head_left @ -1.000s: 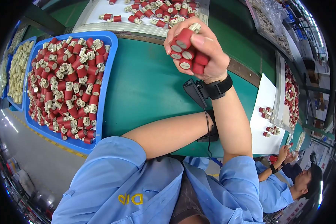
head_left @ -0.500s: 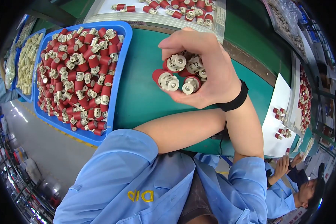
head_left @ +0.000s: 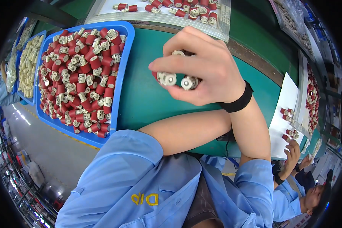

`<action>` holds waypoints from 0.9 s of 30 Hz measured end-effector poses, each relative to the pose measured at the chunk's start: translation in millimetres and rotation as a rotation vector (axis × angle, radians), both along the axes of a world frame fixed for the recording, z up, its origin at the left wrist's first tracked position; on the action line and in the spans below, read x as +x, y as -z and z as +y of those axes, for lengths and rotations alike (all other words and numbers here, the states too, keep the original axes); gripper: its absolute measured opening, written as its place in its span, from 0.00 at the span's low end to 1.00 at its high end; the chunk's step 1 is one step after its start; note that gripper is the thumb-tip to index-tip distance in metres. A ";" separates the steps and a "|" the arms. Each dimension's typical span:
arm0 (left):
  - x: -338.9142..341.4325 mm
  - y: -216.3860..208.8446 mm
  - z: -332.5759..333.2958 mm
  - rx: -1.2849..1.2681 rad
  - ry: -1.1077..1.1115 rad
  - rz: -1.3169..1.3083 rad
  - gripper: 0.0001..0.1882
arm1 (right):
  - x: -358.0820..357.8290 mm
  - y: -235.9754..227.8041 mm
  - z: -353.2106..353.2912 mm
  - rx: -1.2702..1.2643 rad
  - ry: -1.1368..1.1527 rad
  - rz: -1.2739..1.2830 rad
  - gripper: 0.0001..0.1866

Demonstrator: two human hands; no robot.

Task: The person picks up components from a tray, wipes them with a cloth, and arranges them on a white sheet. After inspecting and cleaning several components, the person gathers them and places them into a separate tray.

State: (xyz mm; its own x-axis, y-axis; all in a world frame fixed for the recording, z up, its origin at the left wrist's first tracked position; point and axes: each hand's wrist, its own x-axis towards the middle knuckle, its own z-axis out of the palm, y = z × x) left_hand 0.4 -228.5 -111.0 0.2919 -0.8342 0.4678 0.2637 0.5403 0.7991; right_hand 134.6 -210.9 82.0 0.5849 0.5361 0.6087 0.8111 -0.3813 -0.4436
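Observation:
My right hand (head_left: pixel 201 62), with a black band at the wrist, is raised over the green worktop (head_left: pixel 140 49). Its fingers are closed round several small red-and-white cylindrical parts (head_left: pixel 167 79), each a red cap with an off-white plastic end. A few of those ends show between the fingers; the rest are covered by the hand. My left forearm (head_left: pixel 186 131) crosses in from the left and passes behind my right wrist, so my left hand is hidden. Left of my right hand, a blue tray (head_left: pixel 130 45) is heaped with the same parts.
Beyond the worktop, a white-lined tray (head_left: pixel 106 7) holds more parts. At the right, a white sheet (head_left: pixel 279 133) carries small groups of them. A co-worker's hand (head_left: pixel 292 154) reaches toward that sheet. Another blue tray (head_left: pixel 41 36) with cream pieces stands far left.
My right hand has turned, its back now facing up and its fingers covering more of the parts. At right, the co-worker's hand has moved up to the white sheet.

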 end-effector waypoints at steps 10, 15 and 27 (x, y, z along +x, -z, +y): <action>23.9 -70.8 -69.1 -0.035 -0.148 -0.461 0.21 | 75.7 18.1 -0.4 0.086 0.323 0.422 0.10; 45.6 -90.7 -51.0 -0.029 -0.138 -0.556 0.23 | 118.1 -44.2 1.8 -0.265 0.573 0.141 0.20; 33.8 -79.1 -50.0 -0.049 -0.239 -0.426 0.21 | 39.2 -57.1 -20.1 0.429 0.339 0.306 0.16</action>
